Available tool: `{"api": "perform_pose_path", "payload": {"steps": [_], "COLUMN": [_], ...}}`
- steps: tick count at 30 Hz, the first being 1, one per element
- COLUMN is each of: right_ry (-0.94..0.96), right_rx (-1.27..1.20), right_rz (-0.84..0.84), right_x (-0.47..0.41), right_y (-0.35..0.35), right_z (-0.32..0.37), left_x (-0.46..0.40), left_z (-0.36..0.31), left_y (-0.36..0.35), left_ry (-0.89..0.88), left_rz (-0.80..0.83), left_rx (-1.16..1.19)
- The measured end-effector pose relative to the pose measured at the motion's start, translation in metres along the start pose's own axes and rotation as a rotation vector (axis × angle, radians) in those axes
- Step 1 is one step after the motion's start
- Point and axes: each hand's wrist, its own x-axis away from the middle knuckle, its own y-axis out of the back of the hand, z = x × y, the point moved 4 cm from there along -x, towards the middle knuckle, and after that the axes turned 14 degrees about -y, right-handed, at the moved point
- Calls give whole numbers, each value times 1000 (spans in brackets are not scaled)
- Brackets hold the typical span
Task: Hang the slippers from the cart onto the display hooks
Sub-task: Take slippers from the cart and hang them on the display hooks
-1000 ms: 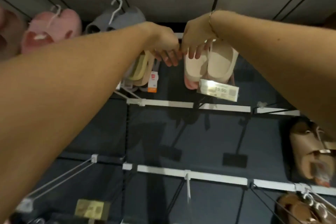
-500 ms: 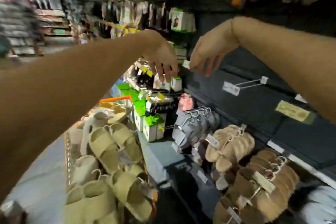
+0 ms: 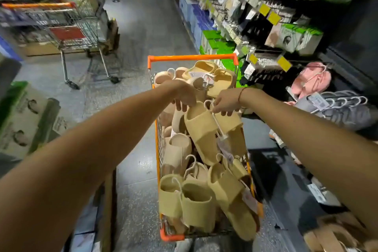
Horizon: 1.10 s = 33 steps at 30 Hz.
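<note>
The aisle floor (image 3: 143,26) runs from the middle up to 12 o'clock. Shelving (image 3: 266,6) packed with boxed and hanging goods fills the side from 1 to 3 o'clock, and a steel trolley (image 3: 67,24) with an orange bar stands at 10 o'clock. The cart (image 3: 156,149), orange-framed, sits from the centre down to 6 o'clock, heaped with tan and beige slippers (image 3: 196,206) on white hangers. At 3 o'clock, grey slippers (image 3: 347,114) and pink slippers (image 3: 311,80) hang on display hooks (image 3: 345,101).

Both forearms reach in from 8 and 4 o'clock and meet above the heap, just past centre. The raised pair of yellow slippers (image 3: 202,129) lies tilted on top of the pile, toes toward 6 o'clock. The left hand (image 3: 185,95) has its fingers curled down over the pair's upper edge. The right hand (image 3: 225,103), a thin red band at the wrist, pinches the white hanger (image 3: 217,122) at its hook end.
</note>
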Motion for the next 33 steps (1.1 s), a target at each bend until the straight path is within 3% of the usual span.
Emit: {"api": "perform_pose_path", "payload": {"steps": [3,7,12,16,22,27,33], "right_ry": [4,-9,66,79,133,117,94], "right_rx": [45,-118,-294,-291,-272,-352,-585], "right_rz": [-121,-240,-282,-358,-405,-600,-869], "right_x": [-43,-88,-113,-110,-53,40,189], "right_y": [-4,-6,-22,-23,1,19,34], "right_z": [5,-3,-10,-16,-31,-63,-131], "left_x": [-36,-76,-110,-111,-65,4,104], "left_z": [22,34,27,22,-17,-83,-212], "left_y": [-1,-2,-26,-31,-10,10,52], "left_ry": [-10,-87,-205,-247,-324,-419,-583], "left_rz": [-178,-366,-429,-371,-419,-611,-859], "left_rx": [-91,48,111,128,184,141,154]}}
